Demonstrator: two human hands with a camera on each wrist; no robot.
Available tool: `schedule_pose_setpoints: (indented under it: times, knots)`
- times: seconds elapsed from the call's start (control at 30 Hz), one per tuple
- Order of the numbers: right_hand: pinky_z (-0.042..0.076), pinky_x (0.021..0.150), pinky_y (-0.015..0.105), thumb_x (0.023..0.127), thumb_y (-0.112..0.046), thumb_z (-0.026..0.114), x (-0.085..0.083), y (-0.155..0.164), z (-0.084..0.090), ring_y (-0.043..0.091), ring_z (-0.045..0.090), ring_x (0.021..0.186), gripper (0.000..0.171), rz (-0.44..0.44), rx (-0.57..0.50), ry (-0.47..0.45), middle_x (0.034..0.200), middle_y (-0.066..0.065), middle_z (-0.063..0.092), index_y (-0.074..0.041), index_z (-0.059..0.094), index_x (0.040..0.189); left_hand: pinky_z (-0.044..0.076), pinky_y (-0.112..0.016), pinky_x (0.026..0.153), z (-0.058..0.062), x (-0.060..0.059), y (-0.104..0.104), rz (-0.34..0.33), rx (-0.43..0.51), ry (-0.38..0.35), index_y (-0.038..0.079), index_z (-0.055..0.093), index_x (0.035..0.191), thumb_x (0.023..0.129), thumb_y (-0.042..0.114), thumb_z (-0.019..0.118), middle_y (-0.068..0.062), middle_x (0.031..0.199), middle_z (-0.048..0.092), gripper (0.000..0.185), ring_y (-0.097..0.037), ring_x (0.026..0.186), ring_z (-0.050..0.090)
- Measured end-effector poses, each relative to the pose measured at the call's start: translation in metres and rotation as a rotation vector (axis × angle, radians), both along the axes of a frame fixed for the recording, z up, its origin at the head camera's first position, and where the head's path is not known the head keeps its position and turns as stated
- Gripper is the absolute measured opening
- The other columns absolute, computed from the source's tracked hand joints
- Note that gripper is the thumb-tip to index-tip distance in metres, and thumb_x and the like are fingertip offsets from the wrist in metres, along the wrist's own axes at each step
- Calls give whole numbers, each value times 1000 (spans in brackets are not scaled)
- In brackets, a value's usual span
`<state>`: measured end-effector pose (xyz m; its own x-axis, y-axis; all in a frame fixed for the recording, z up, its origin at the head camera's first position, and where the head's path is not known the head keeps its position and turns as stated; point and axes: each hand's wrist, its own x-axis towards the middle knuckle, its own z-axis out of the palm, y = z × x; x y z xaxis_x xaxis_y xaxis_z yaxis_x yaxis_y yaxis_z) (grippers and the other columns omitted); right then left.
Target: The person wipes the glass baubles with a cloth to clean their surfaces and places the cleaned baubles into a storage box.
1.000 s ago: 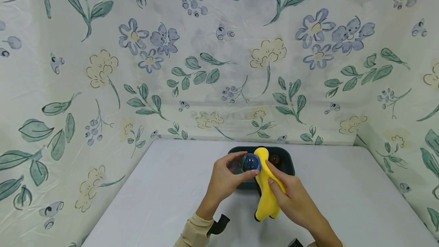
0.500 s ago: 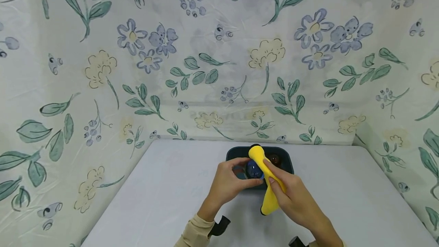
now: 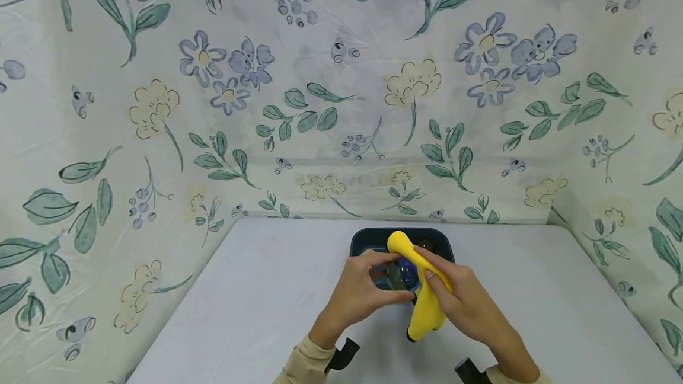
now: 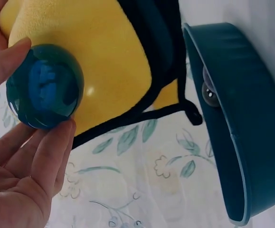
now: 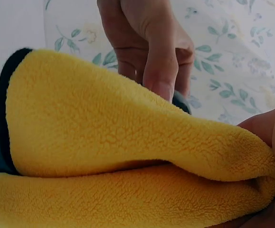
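My left hand (image 3: pixel 352 289) holds a glossy blue-green glass ball (image 3: pixel 399 274) between thumb and fingertips, above the near part of a dark teal tray (image 3: pixel 360 242). In the left wrist view the ball (image 4: pixel 44 88) shows bluish reflections. My right hand (image 3: pixel 472 304) grips a folded yellow plush cloth (image 3: pixel 427 307) with dark edging, its thumb lying on top. The cloth lies against the ball's right side and hides part of it. In the right wrist view the cloth (image 5: pixel 90 114) covers the ball, and the left hand (image 5: pixel 151 52) appears behind.
A dark reddish-brown ball (image 3: pixel 425 245) sits at the tray's back right. The left wrist view shows a dark shiny ball (image 4: pixel 209 95) inside the tray. All stands on a white table (image 3: pixel 267 289), with a floral sheet (image 3: pixel 341 105) behind and at the sides.
Both hands have come slightly nearer and to the right, carrying the ball and the cloth. The cloth has shifted across the ball's surface, and more of the ball's green side shows now.
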<state>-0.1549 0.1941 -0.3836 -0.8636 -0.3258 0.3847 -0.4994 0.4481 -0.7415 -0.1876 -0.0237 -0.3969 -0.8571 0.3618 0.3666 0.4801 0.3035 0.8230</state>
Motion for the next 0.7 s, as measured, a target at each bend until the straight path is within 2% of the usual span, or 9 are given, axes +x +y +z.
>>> schedule_pose_setpoints:
  times: [0.13, 0.3, 0.6, 0.7]
  knots:
    - [60, 73, 19, 108, -13, 51, -4, 3, -2, 3, 61, 73, 41, 12, -19, -40, 99, 9, 71, -2, 55, 147, 61, -25, 91, 1, 2, 0, -13, -2, 20, 8, 73, 126, 73, 19, 96, -3, 111, 71, 58, -14, 104, 65]
    - [60, 75, 19, 109, -15, 50, -9, 6, -5, 5, 62, 77, 41, 25, -61, -107, 125, 21, 70, -2, 54, 147, 61, -24, 91, 2, 4, 0, -32, 2, 55, 9, 73, 127, 74, 20, 95, -5, 110, 70, 59, -15, 105, 66]
    - [60, 78, 22, 110, -14, 47, -16, 10, -9, 13, 65, 83, 41, 75, -139, -218, 129, 26, 65, 1, 52, 148, 59, -25, 96, 4, 4, -1, -68, 13, 75, 7, 70, 130, 75, 16, 94, -8, 116, 69, 60, -21, 113, 66]
    - [61, 78, 22, 109, -12, 47, -16, 8, -10, 13, 65, 83, 41, 68, -159, -219, 131, 27, 64, 2, 52, 148, 60, -28, 97, 2, 1, -3, -59, -39, 136, 6, 70, 130, 76, 19, 94, -8, 120, 71, 61, -21, 114, 67]
